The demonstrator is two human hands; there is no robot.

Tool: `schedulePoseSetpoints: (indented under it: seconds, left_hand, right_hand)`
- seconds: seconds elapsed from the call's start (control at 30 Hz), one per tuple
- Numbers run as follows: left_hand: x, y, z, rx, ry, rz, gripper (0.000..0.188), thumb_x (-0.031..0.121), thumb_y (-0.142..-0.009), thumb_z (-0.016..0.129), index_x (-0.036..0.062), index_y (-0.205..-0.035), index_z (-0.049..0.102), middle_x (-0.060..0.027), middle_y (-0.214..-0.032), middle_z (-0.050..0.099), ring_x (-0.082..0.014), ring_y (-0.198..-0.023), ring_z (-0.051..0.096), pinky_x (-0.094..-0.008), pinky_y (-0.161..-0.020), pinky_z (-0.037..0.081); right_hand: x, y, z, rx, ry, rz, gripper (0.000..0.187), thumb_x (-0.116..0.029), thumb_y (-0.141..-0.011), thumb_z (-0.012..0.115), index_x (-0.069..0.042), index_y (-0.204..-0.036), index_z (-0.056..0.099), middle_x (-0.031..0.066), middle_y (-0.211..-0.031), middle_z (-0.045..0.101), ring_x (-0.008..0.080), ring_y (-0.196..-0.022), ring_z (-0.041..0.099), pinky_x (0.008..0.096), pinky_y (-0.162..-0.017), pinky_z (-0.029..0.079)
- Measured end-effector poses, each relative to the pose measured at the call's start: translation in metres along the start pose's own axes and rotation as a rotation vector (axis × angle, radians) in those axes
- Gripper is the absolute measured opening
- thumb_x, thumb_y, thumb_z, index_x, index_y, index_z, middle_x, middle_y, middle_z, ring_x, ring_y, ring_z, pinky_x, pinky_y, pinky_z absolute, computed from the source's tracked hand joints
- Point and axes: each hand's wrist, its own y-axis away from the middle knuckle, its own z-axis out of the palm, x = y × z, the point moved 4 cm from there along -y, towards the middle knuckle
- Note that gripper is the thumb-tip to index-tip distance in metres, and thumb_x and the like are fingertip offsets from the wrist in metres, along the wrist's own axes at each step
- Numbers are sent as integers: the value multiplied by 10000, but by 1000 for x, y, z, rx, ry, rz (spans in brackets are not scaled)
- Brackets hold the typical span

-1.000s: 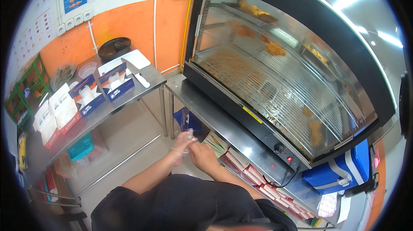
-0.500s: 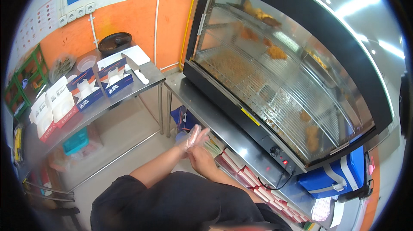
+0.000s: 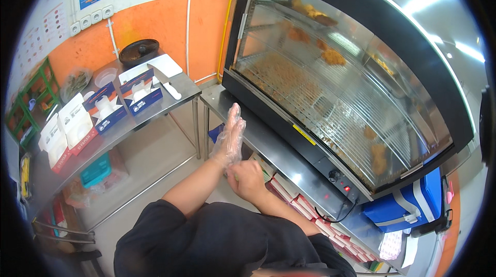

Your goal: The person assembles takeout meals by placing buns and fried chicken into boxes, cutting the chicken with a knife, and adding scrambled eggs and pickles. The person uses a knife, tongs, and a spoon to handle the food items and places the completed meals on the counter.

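Observation:
My left hand (image 3: 233, 133) is raised with its fingers stretched out, inside a clear plastic glove (image 3: 227, 154). It is near the front edge of the steel counter under the display warmer. My right hand (image 3: 248, 179) is bare, its fingers closed at the left wrist. They pinch the loose cuff of the glove, though the fingertips are partly hidden. Behind a glass front, the food display warmer (image 3: 310, 86) holds wire racks with pieces of fried chicken (image 3: 333, 57).
A steel table (image 3: 178, 91) at left carries open blue boxes (image 3: 147, 100), red-and-white boxes (image 3: 77, 122), a knife (image 3: 172, 90) on a white cutting board (image 3: 164, 64) and a black pan (image 3: 138, 52). Folded red-and-white boxes (image 3: 299, 206) sit below the counter (image 3: 274, 155). A blue cooler bag (image 3: 408, 204) stands at right.
My left hand has moved up and its fingers have straightened inside the glove. My right hand has shifted slightly up and right, its fingers now closed at the glove's cuff.

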Motion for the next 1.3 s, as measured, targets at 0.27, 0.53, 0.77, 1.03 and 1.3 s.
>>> schedulePoseSetpoints:
  seconds: [0.27, 0.53, 0.77, 1.03, 1.3]
  left_hand:
    - [-28, 14, -14, 133, -165, 19, 601, 313, -967, 431, 18, -1437, 199, -132, -1488, 231, -229, -1385, 207, -351, -1128, 167]
    - [-5, 19, -13, -37, 199, -188, 724, 621, -913, 261, 239, -1483, 30, -82, -1543, -73, -329, -1407, 71, -604, -1077, 80]
    - [27, -6, -13, 91, 876, -286, 875, 801, -782, 270, 340, -1465, -23, -58, -1532, -34, -378, -1394, 63, -713, -965, 199]
    - [41, -13, -7, -149, 948, -377, 973, 873, -710, 186, 292, -1480, 60, -74, -1543, 51, -391, -1387, 80, -736, -954, 121]
    - [18, -28, -22, 5, 307, -94, 791, 601, -918, 185, 15, -1448, 153, -127, -1526, 127, -284, -1407, 98, -428, -1123, 37]
  right_hand:
    - [19, -12, -3, 243, -158, 288, 171, -34, -713, 672, -48, -870, 607, 73, -735, 555, 251, -675, 549, 351, -645, 421]
    - [-6, -12, 13, -34, -281, -132, 180, -32, -686, 684, -33, -830, 575, 98, -789, 566, 267, -710, 551, 368, -653, 442]
    - [23, -22, 16, 92, -161, 153, 231, -37, -677, 706, -15, -869, 578, 118, -839, 585, 304, -765, 565, 387, -709, 441]
    - [19, -19, 17, -55, -236, -205, 254, -81, -678, 627, 6, -914, 591, 118, -881, 579, 263, -781, 564, 343, -680, 459]
    - [37, -28, 31, -33, -297, -22, 316, -145, -712, 727, -33, -977, 597, 91, -922, 577, 259, -816, 561, 350, -700, 452]
